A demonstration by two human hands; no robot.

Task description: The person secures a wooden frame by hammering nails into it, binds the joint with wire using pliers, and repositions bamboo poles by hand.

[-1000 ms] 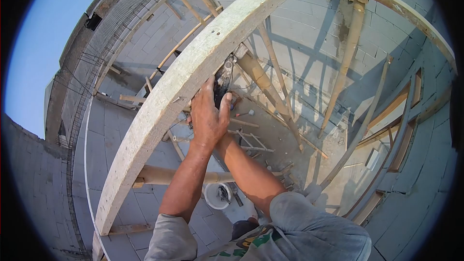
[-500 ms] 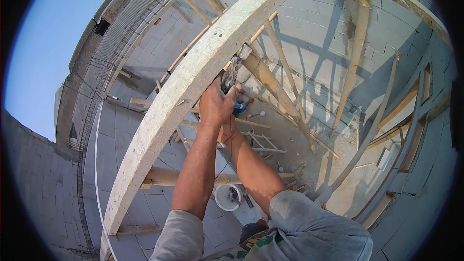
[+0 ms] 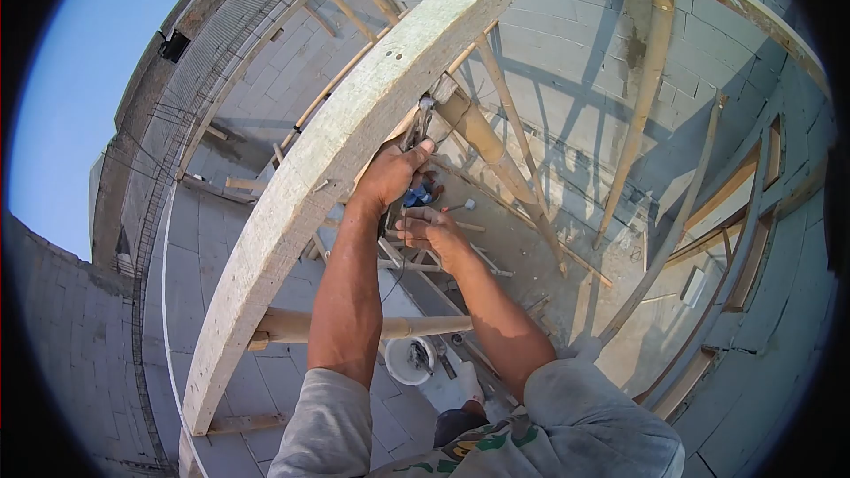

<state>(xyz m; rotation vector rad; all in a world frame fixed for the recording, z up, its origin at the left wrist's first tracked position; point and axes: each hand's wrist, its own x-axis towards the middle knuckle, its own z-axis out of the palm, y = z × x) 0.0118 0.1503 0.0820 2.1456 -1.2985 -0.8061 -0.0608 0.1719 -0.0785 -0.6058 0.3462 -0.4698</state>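
My left hand (image 3: 387,179) is wrapped round a dark grey, worn tool-like thing (image 3: 414,131) against the inner side of the pale wooden beam (image 3: 297,199). Its exact kind is not clear. Just above it, a round wooden pole (image 3: 478,133) meets the beam at a small wood block (image 3: 443,88). My right hand (image 3: 434,235) is lower and to the right, apart from the left one. Its fingers are bent and close together, near a dark strip hanging below my left hand; what they hold is hidden. A thin dark cord hangs below the hands.
A bamboo crosspiece (image 3: 341,326) runs under my arms. Far below are a white bucket (image 3: 410,361), loose timber, and a person in blue (image 3: 419,193), partly hidden. Slanting poles (image 3: 642,115) prop the curved frame. Block walls (image 3: 567,44) surround the drop.
My right hand has come out from beneath my left hand, moving slightly right. My left hand has turned a little and stays by the beam. The camera view has shifted slightly.
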